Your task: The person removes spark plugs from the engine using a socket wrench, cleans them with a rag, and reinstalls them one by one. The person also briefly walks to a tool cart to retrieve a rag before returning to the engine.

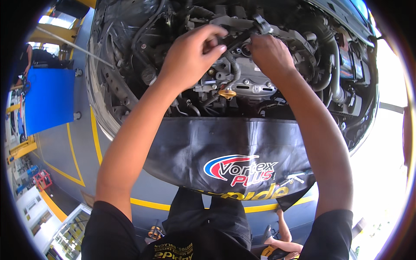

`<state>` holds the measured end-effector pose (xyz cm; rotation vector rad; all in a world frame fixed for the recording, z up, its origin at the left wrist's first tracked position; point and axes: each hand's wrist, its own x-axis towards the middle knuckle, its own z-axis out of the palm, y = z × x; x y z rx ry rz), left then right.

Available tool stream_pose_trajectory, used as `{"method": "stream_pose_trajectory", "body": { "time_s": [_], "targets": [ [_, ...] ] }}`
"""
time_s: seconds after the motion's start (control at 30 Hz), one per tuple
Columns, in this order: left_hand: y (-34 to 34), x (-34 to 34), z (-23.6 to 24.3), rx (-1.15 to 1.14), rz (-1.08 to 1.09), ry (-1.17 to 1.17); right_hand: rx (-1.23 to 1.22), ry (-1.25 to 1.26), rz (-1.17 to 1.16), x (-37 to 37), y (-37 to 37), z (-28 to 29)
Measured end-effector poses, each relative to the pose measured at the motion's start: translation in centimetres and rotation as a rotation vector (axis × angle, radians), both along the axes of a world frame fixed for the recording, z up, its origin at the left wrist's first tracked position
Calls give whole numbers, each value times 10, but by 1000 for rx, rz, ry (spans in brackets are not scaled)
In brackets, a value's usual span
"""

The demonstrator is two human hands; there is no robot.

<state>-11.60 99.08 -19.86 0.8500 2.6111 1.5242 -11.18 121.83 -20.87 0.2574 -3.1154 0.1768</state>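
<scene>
Both my arms reach over a car's engine bay. My left hand (193, 55) hovers above the left part of the engine, fingers half curled, with a gap between thumb and forefinger. Beside it, my right hand (272, 57) is closed low over the engine cover (249, 71); what its fingers grip is hidden. A dark bar (239, 40) slants between the hands toward a shiny metal piece (261, 25) just above my right knuckles. Whether either hand touches the bar, I cannot tell. Below them, a yellow-orange loop handle (227, 93) sticks out at the engine's front.
A black protective cover (186, 141) drapes over the car's front edge. Hoses (333, 65) and a battery (346, 65) fill the right side of the bay. A thin rod (73, 44) crosses at upper left. A blue cart (52, 99) stands left; another person's leg (284, 227) shows below right.
</scene>
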Motion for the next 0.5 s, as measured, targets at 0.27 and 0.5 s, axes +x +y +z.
{"method": "stream_pose_trajectory", "body": {
  "time_s": [0.27, 0.5],
  "targets": [
    [-140, 152, -36, -337, 324, -47, 119, -166, -49, -7, 5, 4],
    [-161, 194, -67, -587, 232, 36, 191, -132, 49, -2, 4, 11]
  ]
}}
